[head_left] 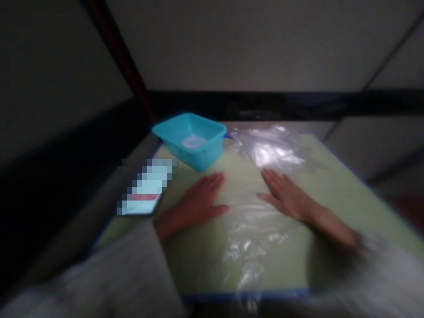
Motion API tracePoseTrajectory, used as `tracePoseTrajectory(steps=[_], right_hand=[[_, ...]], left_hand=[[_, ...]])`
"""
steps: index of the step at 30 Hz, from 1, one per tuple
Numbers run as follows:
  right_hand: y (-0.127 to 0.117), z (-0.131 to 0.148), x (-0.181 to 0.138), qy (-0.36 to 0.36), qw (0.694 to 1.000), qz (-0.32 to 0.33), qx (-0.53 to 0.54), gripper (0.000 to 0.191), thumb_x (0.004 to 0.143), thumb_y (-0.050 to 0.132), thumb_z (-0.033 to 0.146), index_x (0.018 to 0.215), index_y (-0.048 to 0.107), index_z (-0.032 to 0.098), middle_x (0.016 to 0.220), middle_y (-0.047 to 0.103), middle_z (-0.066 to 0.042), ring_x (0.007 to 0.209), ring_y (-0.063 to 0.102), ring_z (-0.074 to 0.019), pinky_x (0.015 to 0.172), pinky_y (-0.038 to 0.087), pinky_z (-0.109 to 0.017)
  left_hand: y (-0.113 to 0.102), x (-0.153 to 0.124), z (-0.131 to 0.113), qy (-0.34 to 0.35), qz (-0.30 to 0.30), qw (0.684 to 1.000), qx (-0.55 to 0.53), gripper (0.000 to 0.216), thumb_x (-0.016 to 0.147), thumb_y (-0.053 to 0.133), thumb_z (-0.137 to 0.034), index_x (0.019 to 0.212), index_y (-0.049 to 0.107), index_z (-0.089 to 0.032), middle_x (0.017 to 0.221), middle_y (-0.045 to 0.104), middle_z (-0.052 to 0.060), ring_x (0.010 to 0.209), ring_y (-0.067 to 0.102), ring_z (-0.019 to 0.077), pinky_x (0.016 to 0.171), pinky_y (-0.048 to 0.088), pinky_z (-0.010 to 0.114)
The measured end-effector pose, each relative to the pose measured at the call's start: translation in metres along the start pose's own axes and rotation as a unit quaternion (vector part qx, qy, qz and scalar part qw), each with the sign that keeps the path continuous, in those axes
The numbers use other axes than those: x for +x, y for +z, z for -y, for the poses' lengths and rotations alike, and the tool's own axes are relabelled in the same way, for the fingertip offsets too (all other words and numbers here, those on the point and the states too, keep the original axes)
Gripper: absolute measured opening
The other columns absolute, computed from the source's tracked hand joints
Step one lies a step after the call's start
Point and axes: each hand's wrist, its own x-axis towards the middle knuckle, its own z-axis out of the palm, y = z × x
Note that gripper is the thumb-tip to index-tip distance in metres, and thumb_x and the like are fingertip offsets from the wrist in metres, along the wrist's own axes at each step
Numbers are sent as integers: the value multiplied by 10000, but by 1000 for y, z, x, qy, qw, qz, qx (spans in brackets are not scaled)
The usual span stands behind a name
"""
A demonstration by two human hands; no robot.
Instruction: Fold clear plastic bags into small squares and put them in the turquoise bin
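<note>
A clear plastic bag [253, 221] lies spread on the yellow-green table [331, 185], its near end hanging over the front edge. My left hand [202, 201] rests flat along the bag's left side, fingers stretched out and thumb apart. On the right side my right hand [286, 194] is also laid flat, with its thumb spread towards the middle. Neither hand grips anything. Just beyond the right fingertips sits a heap of crumpled clear plastic [274, 148]; whether it joins the spread bag I cannot tell.
At the back left stands a turquoise plastic basin [210, 152] with a whitish item [194, 141] in it. A lit, pixelated phone-like screen [149, 185] lies by the left edge. Something small and blue [228, 136] shows behind the basin. Walls rise behind and to the left.
</note>
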Motion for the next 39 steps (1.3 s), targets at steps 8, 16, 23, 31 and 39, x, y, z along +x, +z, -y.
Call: tracePoseTrajectory(steps=[8,16,23,31,39], right_hand=[[-14,17,5,5,999,-50,21,724,907,280,607,1414,351,95,1442,368,-192,1350,302,-307,1092,246,-518],[-10,58,14,-89,990,-31,102,684,928,315,544,1414,335,64,1459,335,-195,1348,317,-280,1092,304,-461],[2,56,19,-138,987,0,81,732,921,301,576,1437,274,58,1479,283,-191,1378,243,-266,1122,244,-448],[3,38,13,-91,995,11,46,785,904,248,629,1447,251,61,1493,245,-179,1382,225,-273,1122,236,-452],[3,21,9,-51,999,1,13,806,896,217,651,1439,269,57,1489,268,-175,1380,239,-255,1118,242,-431]], left_hand=[[4,3,2,-47,-77,995,-44,703,871,449,-502,1410,277,-85,1493,261,190,1386,248,269,1125,238,416],[10,4,-17,-14,-76,995,-61,567,928,375,-388,1392,320,-67,1477,315,164,1379,273,229,1128,266,386],[6,7,-11,34,-49,998,-35,583,917,393,-377,1409,286,-84,1493,266,171,1397,219,248,1128,242,427],[0,8,-4,13,-9,1000,-6,588,925,361,-381,1417,269,-72,1506,236,163,1405,196,226,1131,209,390],[1,7,8,-14,-27,1000,-6,626,913,359,-434,1400,283,-47,1488,265,199,1391,234,256,1119,226,411]])
